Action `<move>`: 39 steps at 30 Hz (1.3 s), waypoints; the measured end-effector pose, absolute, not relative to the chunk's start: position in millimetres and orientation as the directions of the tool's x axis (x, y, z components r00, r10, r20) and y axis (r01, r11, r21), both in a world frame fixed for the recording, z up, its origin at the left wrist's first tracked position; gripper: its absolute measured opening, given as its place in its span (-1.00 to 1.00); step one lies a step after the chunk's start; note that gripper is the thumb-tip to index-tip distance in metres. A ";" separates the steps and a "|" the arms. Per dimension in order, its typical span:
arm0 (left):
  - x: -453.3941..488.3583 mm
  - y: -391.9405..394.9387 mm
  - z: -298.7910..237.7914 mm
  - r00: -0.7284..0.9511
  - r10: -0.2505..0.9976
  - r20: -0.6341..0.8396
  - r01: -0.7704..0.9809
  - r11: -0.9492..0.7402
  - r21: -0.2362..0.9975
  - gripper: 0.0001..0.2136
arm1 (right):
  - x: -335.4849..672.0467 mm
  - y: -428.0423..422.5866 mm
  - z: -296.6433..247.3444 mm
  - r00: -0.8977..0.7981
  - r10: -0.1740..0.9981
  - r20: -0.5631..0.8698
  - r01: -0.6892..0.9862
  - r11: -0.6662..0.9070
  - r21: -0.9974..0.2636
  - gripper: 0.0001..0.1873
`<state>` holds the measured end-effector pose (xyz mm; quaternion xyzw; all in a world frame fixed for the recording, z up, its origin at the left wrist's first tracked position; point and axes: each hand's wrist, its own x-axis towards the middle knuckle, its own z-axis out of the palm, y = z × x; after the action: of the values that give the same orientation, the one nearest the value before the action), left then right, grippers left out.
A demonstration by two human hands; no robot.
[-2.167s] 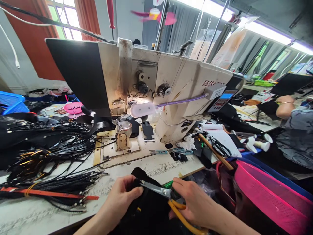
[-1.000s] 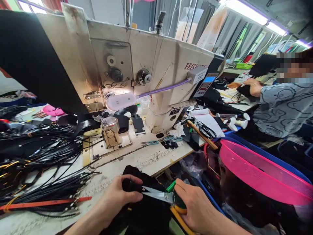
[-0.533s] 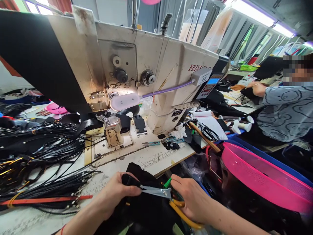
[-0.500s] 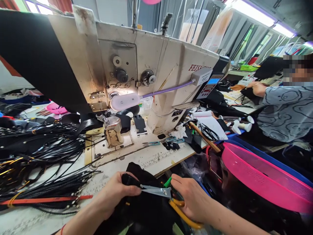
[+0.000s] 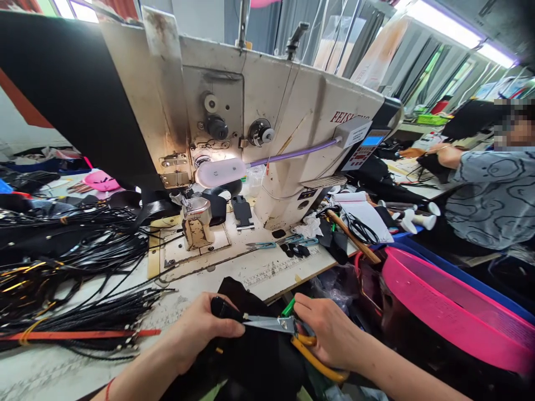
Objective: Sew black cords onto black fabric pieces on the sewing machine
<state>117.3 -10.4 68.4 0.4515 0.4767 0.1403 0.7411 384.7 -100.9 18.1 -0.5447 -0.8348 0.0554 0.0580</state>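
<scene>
My left hand [image 5: 204,328] is closed, pinching a small black piece [image 5: 223,308] between thumb and fingers. In my right hand [image 5: 330,328] are scissors [image 5: 273,324] with yellow handles, their blades pointing left with the tips at the black piece, close to my left thumb. A green object [image 5: 289,307] shows at the fingers of my right hand; its kind is not clear. Black cloth [image 5: 263,356] lies beneath both hands. Behind them stands a sewing machine [image 5: 288,117] with a lit lamp [image 5: 221,172] on a purple neck.
Bundles of black cords [image 5: 96,312] cover the table's left side. Thread snips [image 5: 261,245] and a wooden-handled tool [image 5: 353,236] lie by the machine base. A pink basket [image 5: 455,317] stands at the right, and a co-worker [image 5: 489,195] sits beyond it.
The camera view has turned slightly, so the machine and table sit a little further right. Both hands keep nearly the same grip, with the scissors still at the black piece.
</scene>
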 end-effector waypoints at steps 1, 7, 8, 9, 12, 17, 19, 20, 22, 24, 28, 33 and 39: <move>117.2 -10.5 70.0 0.507 0.643 -0.574 0.235 0.537 0.810 -0.81 | 384.4 -100.2 21.2 -0.404 0.915 0.001 0.902 0.399 -0.165 -0.92; 117.5 -8.4 76.4 0.496 0.665 -0.558 0.300 0.471 0.829 -0.80 | 383.4 -97.6 33.7 -0.387 0.905 -0.174 0.907 0.340 -0.249 -0.84; 117.8 -7.8 75.7 0.501 0.666 -0.552 0.303 0.463 0.833 -0.80 | 382.8 -98.2 32.8 -0.378 0.907 -0.188 0.910 0.326 -0.257 -0.82; 118.2 -7.2 74.4 0.505 0.666 -0.549 0.305 0.457 0.835 -0.80 | 381.8 -99.6 30.6 -0.371 0.908 -0.193 0.910 0.314 -0.270 -0.80; 118.9 -6.5 69.1 0.518 0.654 -0.551 0.314 0.453 0.834 -0.79 | 377.3 -108.4 18.9 -0.368 0.915 -0.163 0.870 0.277 -0.408 -0.82; 114.7 1.7 67.7 0.562 0.630 -0.537 0.342 0.414 0.843 -0.75 | 377.4 -111.0 3.3 -0.215 0.976 0.019 0.544 0.136 -0.828 -0.77; 113.3 13.2 70.2 0.655 0.560 -0.507 0.378 0.338 0.862 -0.72 | 379.6 -95.1 7.3 -0.134 0.990 0.045 0.431 0.099 -0.897 -0.79; 113.5 21.0 71.3 0.736 0.487 -0.470 0.375 0.285 0.882 -0.72 | 379.4 -83.5 11.8 -0.140 0.989 0.056 0.384 0.106 -0.917 -0.77; 115.0 39.4 72.3 0.879 0.304 -0.367 0.318 0.200 0.927 -0.68 | 374.8 -57.4 23.9 -0.239 0.968 0.081 0.241 0.140 -0.960 -0.63; 115.5 58.6 73.1 0.933 0.230 -0.276 0.244 0.159 0.957 -0.60 | 364.7 -34.6 37.4 -0.389 0.918 0.080 0.062 0.113 -0.992 -0.55; 99.5 81.6 86.0 0.830 0.525 -0.190 0.171 0.084 0.982 -0.43 | 339.4 -23.5 53.1 -0.474 0.880 -0.021 -0.072 -0.062 -0.995 -0.49; 73.4 46.0 113.7 0.538 0.843 -0.006 0.480 -0.300 0.824 -0.60 | 317.1 -48.7 35.1 -0.200 0.973 -0.116 -0.209 -0.158 -0.965 -0.51; 101.2 6.7 95.0 0.601 0.788 -0.133 0.627 -0.361 0.690 -0.61 | 305.1 -63.8 10.5 -0.119 0.980 -0.157 -0.205 -0.179 -0.962 -0.43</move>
<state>101.2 6.7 95.0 0.8175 0.4330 0.1109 0.3633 305.1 -63.8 10.5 -0.4576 -0.4237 0.6166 0.4804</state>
